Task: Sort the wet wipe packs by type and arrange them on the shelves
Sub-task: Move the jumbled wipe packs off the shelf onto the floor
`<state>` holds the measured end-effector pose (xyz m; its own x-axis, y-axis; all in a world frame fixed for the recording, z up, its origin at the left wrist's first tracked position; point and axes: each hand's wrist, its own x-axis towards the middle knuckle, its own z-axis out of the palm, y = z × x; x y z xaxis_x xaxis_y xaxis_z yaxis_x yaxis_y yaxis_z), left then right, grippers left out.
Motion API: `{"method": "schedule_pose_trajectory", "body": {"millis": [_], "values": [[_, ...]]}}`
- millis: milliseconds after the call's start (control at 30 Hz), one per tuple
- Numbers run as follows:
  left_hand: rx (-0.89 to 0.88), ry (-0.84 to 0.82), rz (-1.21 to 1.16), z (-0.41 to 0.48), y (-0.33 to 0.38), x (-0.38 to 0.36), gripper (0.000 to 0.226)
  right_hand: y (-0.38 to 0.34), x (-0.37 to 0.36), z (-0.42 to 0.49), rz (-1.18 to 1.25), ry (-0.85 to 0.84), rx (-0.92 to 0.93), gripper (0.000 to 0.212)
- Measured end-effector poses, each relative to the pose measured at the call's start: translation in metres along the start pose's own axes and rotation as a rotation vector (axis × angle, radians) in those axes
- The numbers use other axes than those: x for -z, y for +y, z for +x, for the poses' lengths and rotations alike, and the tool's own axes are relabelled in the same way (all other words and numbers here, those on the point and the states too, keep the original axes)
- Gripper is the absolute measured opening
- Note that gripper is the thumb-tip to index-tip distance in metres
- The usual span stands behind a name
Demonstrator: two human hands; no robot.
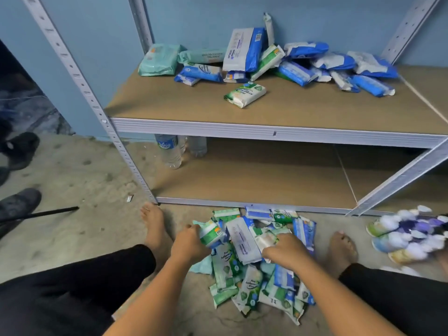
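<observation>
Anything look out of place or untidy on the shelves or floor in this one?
Yes. On the upper shelf, blue packs, green packs and teal packs lie jumbled together, some leaning askew. Two water bottles stand on the lower shelf, not wipes. A mixed pile of packs lies on the floor.

Toward twelve o'clock the shelf board (pixel 169 103) looked like matt brown fibreboard, edged by a ribbed, painted metal frame (pixel 242 129). The packs (pixel 295 71) on it and the floor pile (pixel 249 284) at six o'clock were crinkled glossy plastic film. So were the green pack (pixel 211 235) the left hand (pixel 189 244) gripped and the pale pack (pixel 265 240) the right hand (pixel 284 251) gripped. At nine o'clock the floor (pixel 72 170) was rough, stained concrete. The trousers (pixel 72 287) were matt black cloth.
</observation>
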<state>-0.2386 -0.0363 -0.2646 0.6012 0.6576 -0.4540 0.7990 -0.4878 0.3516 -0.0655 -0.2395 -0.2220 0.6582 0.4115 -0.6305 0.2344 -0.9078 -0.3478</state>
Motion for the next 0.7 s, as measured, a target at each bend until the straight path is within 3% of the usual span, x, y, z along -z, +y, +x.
{"method": "schedule_pose_trajectory", "body": {"millis": [167,300,533,700], "values": [[0.083,-0.033,-0.020,0.008,-0.031,-0.055,0.059,0.029,-0.045,0.026,-0.155,-0.019,-0.076,0.049],[0.023,0.021,-0.033,0.026,-0.027,-0.056,0.055,0.035,-0.053,0.038,-0.178,0.077,-0.072,0.055],[0.065,0.025,-0.141,0.047,-0.036,-0.068,0.063,0.035,-0.051,0.054,-0.266,0.071,-0.051,0.055],[0.176,0.075,-0.276,0.057,-0.047,-0.075,0.067,0.021,-0.053,0.075,-0.240,0.075,-0.019,0.092]]}}
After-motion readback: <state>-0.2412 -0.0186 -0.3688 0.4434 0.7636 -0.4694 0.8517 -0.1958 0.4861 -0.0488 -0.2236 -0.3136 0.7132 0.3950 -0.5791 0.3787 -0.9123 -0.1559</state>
